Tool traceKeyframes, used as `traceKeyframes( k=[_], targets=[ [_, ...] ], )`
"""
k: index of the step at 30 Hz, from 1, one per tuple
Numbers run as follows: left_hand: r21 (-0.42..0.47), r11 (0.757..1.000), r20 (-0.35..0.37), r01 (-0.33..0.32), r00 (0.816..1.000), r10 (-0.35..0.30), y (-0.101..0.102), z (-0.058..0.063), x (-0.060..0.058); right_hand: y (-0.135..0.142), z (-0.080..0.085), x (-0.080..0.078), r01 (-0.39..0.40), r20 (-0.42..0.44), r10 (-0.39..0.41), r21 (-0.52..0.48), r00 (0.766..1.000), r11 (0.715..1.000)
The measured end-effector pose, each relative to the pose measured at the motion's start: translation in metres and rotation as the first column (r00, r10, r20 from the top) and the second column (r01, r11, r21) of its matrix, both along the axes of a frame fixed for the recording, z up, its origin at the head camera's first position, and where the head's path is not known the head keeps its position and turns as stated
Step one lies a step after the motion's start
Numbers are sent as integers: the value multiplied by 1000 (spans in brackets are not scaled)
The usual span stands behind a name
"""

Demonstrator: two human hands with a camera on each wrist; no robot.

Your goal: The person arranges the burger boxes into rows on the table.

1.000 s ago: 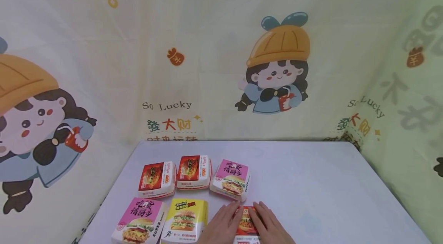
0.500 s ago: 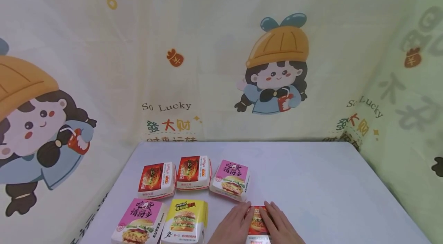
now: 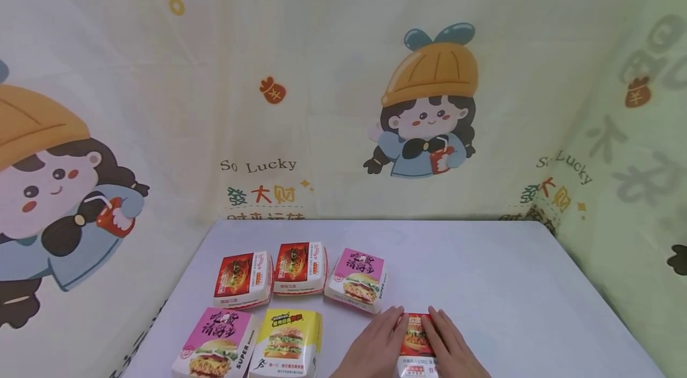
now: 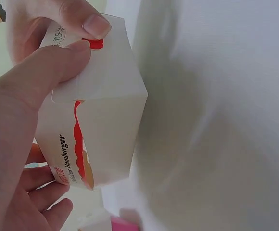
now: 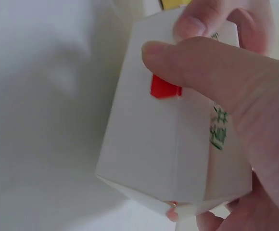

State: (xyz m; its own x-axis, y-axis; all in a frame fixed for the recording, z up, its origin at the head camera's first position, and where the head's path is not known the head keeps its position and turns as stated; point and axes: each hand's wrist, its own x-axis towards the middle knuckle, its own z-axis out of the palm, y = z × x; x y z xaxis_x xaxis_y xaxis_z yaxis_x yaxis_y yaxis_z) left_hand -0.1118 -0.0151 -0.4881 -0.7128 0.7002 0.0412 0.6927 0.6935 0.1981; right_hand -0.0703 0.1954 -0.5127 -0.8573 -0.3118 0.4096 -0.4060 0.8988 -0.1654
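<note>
A closed cardboard burger box, red-topped with white sides, sits between both hands at the front of the table. My left hand grips its left side, thumb on the front face and fingers along the far side. On the right side my right hand holds it the same way. In the left wrist view, the white box shows red scalloped trim and "Hamburger" lettering. The right wrist view shows the box with both thumbs near a red tab. Its base is mostly hidden from the head view.
To the left stand more burger boxes: two red ones, two pink ones and a yellow one. They lie on a white table. A printed cloth hangs behind and at the sides.
Both hands have shifted to the right with the red-topped burger box between them, away from the yellow box. The other boxes have stayed in place.
</note>
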Motion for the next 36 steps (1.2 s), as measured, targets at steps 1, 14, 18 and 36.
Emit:
traceKeyframes(
  k=[1,14,18,36],
  targets=[
    [-2,1000,2,2,1000,-2,3,0,-2,1,-1,-1,-1,-24,1,3,1000,1000],
    [21,1000,-70,1,998,0,31,1,-17,16,4,-18,-88,-102,83,-49,991,995],
    [48,999,-119,10,993,-4,34,1,-21,21,4,-25,-119,-126,115,-19,985,993],
    [-18,999,-22,-33,999,33,58,8,-43,40,2,-40,-117,-167,117,15,979,993]
  ],
)
